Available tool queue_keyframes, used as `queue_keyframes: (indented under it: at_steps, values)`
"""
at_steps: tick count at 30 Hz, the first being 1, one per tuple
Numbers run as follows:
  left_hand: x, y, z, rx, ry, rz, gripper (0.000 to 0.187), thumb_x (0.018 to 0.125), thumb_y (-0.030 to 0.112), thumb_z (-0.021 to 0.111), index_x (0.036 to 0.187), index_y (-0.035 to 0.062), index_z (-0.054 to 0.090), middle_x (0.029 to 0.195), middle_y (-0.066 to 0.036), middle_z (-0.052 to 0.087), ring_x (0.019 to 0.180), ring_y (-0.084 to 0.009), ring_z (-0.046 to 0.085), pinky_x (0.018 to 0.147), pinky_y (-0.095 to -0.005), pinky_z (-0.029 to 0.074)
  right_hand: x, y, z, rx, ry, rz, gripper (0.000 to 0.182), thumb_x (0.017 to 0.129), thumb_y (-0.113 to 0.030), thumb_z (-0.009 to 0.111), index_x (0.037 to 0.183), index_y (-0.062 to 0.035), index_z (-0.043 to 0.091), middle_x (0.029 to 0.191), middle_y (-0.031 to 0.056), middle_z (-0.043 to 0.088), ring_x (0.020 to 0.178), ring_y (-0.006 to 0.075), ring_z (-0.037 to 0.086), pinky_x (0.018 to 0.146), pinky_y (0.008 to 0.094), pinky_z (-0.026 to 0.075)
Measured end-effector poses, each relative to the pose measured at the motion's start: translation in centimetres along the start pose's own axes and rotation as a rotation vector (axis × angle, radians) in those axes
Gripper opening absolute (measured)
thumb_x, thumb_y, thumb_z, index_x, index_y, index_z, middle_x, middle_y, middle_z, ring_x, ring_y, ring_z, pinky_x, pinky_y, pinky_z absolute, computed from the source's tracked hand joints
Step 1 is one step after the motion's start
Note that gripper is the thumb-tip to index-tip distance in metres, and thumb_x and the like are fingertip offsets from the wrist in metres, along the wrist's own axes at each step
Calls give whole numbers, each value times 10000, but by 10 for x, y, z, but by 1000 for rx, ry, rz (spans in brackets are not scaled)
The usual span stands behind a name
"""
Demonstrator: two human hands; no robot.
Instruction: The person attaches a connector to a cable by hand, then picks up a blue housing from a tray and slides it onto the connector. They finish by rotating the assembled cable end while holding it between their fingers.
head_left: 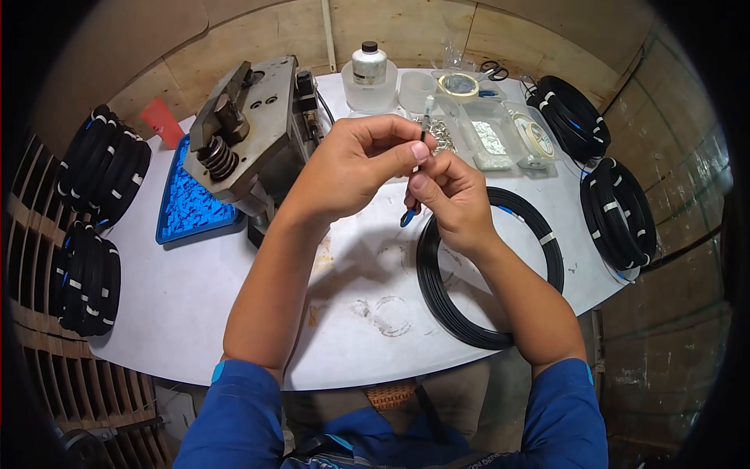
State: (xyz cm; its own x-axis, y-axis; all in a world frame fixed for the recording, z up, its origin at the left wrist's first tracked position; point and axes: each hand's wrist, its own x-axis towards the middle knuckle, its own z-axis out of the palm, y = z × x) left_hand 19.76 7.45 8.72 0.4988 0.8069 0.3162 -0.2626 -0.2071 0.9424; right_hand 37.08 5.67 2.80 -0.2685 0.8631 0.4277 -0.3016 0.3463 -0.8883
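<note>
Visibly, in the head view, the left hand [363, 168] and right hand [453, 195] are pinching a thin black cable [423, 136] at one o'clock, fingers closing on it, its pale tip pointing toward twelve and a blue connector [407, 217] showing below. It is looking light and springy, probably smooth, the tip seeming most fragile, so the black length is offering the safer hold. A black coil [429, 277] is lying at four o'clock, a metal press [262, 117] is crowding ten, and worktop [351, 356] room is opening toward six, ending at the curved near edge.
</note>
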Motion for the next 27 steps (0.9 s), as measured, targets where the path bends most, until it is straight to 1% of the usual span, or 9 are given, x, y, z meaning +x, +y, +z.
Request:
queue_keyframes:
  at_steps: [1,2,4,7,9,11,13,15,27]
  values:
    - [-2,3,-2,-94,-81,-66,186,895,121,674,1008,-26,660,899,-57,669,804,-111,605,743,-261,499,0,1,-1,63,-63,5,130,948,-149,627,913,-43,560,840,41,610,690,88,562,618,238,469]
    - [-2,1,-5,-94,-79,-67,186,895,121,674,1008,-26,660,899,-57,669,804,-111,605,743,-261,499,1,2,-4,64,-64,6,130,948,-149,627,913,-43,560,840,41,610,690,88,562,618,238,469]
    - [-1,-4,-11,-120,-151,-72,174,892,105,673,1007,-23,651,903,-57,666,796,-111,602,741,-262,498,3,3,-10,327,-318,169,162,966,-183,597,997,-25,591,874,58,619,742,109,578,684,258,477]
    - [1,-10,-11,-135,-107,-37,155,885,105,684,971,-23,659,920,-59,665,807,-112,608,753,-258,496,3,7,-15,437,-347,166,214,977,-211,576,1054,-12,594,874,53,615,773,112,574,732,266,467]
    - [1,-9,-5,-97,-56,-16,156,881,105,690,956,-29,661,907,-64,668,806,-116,613,754,-258,497,3,4,-12,382,-280,124,188,964,-194,603,1012,-13,608,843,45,625,757,106,588,715,262,489]
    - [2,-9,-3,-57,-5,4,159,877,106,696,940,-36,663,893,-68,672,805,-120,619,756,-259,499,0,1,-9,-64,-99,49,174,946,-182,633,973,-11,624,815,39,641,761,103,616,706,259,515]
    - [3,-12,-3,51,64,33,174,874,114,703,931,-47,669,854,-77,678,797,-129,629,751,-263,505,-2,0,-1,-77,-22,22,174,931,-176,654,928,-3,645,785,38,659,746,103,637,684,257,534]
    - [3,-11,-3,63,75,25,184,876,114,700,946,-53,670,840,-80,680,788,-131,631,745,-265,507,-4,-5,4,-240,46,11,204,940,-192,642,900,7,663,762,40,667,723,93,634,664,250,525]
    - [3,-9,-5,88,87,-47,232,892,155,688,995,-53,696,824,-77,681,768,-121,626,725,-252,500,-4,-8,6,-433,46,-14,251,943,-206,627,806,-4,683,668,20,654,631,63,586,588,237,485]
